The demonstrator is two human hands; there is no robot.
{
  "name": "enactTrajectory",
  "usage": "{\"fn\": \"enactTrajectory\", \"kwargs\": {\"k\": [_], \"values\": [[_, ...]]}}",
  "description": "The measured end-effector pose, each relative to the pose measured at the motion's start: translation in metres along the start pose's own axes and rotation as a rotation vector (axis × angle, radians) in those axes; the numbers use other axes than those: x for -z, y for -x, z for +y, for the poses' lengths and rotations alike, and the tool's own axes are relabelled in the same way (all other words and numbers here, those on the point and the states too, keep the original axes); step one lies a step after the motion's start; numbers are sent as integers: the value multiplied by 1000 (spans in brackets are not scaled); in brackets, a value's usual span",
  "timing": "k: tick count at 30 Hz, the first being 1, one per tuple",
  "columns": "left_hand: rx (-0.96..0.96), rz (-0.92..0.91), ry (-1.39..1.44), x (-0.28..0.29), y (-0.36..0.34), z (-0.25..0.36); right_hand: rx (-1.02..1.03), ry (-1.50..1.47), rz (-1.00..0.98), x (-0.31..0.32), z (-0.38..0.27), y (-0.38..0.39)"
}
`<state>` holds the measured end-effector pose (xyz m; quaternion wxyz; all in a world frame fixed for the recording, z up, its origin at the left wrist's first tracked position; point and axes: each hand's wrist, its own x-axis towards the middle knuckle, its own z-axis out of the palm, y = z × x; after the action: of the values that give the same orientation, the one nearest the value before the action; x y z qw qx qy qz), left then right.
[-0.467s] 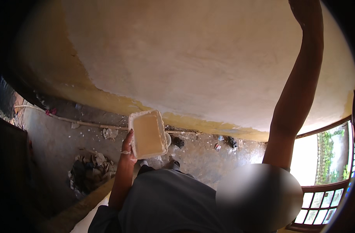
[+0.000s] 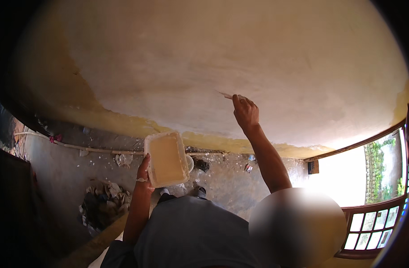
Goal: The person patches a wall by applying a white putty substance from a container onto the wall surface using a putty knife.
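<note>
My left hand [image 2: 145, 172] is closed on the side of a rectangular plastic tub [image 2: 166, 159] with a crusted rim and a cream-coloured liquid in it, low at centre-left of the head view. Higher and right of it, my right hand [image 2: 245, 111] grips a thin, light-smeared tool [image 2: 227, 94], probably a brush or scraper, whose tip points left at the wall. The wall [image 2: 177, 53] has a pale coat over yellow, which shows along its lower and left parts. I cannot tell whether the tip touches the surface.
A long pole [image 2: 101, 149] lies along the wall's foot among debris. A crumpled dark heap [image 2: 104, 207] is at lower left, and a small round container [image 2: 189, 163] sits beyond the tub. My feet show below. At right are a bright opening [image 2: 336, 176] and a wooden-framed window [image 2: 370, 230].
My right hand has come down from the top right corner to the middle, bringing the tool into view. The tub has shifted slightly down and left in the picture.
</note>
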<state>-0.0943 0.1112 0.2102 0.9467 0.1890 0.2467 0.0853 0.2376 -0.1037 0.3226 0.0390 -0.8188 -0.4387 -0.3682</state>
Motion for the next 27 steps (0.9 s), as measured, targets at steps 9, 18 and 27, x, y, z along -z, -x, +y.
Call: {"fn": "enactTrajectory", "kwargs": {"k": [9,18,27], "values": [[23,55,-27,-10,-1,-11,-161,199,-55,180,87,-167],[41,-7,14,1,-4,-16,-48,-201,-24,154,15,-112],[1,-31,-98,-20,1,-14,-155,81,-361,65,45,-67]]}}
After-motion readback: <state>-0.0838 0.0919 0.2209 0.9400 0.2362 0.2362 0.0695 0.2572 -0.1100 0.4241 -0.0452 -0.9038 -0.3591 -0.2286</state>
